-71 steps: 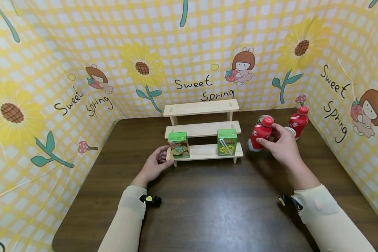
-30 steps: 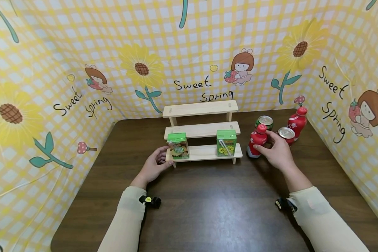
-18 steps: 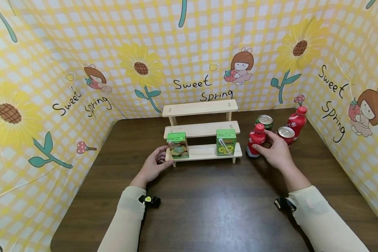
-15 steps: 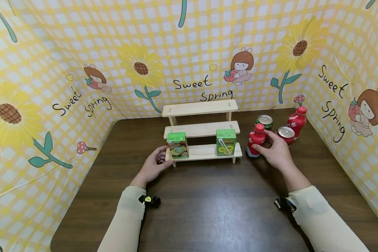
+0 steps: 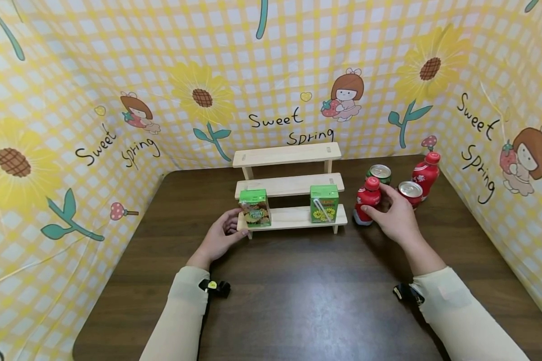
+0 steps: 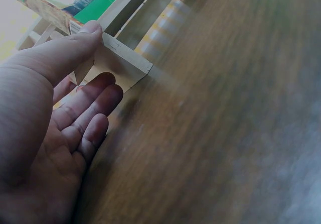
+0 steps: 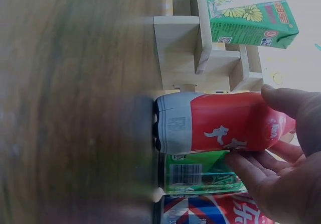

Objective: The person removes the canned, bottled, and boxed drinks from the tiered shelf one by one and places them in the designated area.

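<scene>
My right hand (image 5: 397,213) holds a red plastic bottle (image 5: 367,200) with a red cap between thumb and fingers; it stands upright on the table, right of a three-step wooden shelf (image 5: 293,216). In the right wrist view the bottle's white base (image 7: 175,123) meets the tabletop. My left hand (image 5: 221,233) grips the left end of the lowest step, thumb on the board's edge, fingers curled around below. On that step stand two green drink cartons: one with a brown picture (image 5: 255,209) at the left, one with yellow flowers and a straw (image 5: 324,204) at the right.
Behind the held bottle stands a green can (image 5: 379,173). To its right are a red can (image 5: 410,192) and a second red bottle (image 5: 426,174). A yellow checked cloth (image 5: 271,60) walls the dark wooden table (image 5: 298,291) at the back and sides.
The red bottle has come down and slightly left with my right hand, from in front of the green can to the tabletop. My left hand has stayed at the shelf end.
</scene>
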Available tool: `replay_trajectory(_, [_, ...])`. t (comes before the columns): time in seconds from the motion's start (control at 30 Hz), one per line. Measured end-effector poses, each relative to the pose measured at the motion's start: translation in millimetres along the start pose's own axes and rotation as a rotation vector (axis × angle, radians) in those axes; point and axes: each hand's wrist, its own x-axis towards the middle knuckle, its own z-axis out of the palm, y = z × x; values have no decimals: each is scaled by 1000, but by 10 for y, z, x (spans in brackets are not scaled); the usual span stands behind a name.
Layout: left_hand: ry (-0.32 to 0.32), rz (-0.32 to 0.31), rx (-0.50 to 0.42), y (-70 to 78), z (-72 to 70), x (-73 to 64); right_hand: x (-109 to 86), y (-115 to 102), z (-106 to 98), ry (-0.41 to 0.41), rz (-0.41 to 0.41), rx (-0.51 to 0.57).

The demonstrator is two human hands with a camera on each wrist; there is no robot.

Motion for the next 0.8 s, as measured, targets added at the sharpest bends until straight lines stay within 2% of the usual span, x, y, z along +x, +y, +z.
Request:
replay_trajectory(0.23, [-2,-9,-4,25,-4,-6,-27,-106,-13,86,-41,90])
replay_trajectory(0.47, [-1,13,-7,-17,-13,1,-87,-253,21,286,-225,93])
replay_trajectory(0.57, [-4,15,-12,-29,-8,6,-130,-335,70,335,-306,117])
replay_trajectory(0.67, [-4,13,-14,-32,-4,6,-177,-443,144,303,-348,186])
replay_trajectory(0.8, [2,19,-14,-27,-2,10,-215,-562,283,183,-340,246])
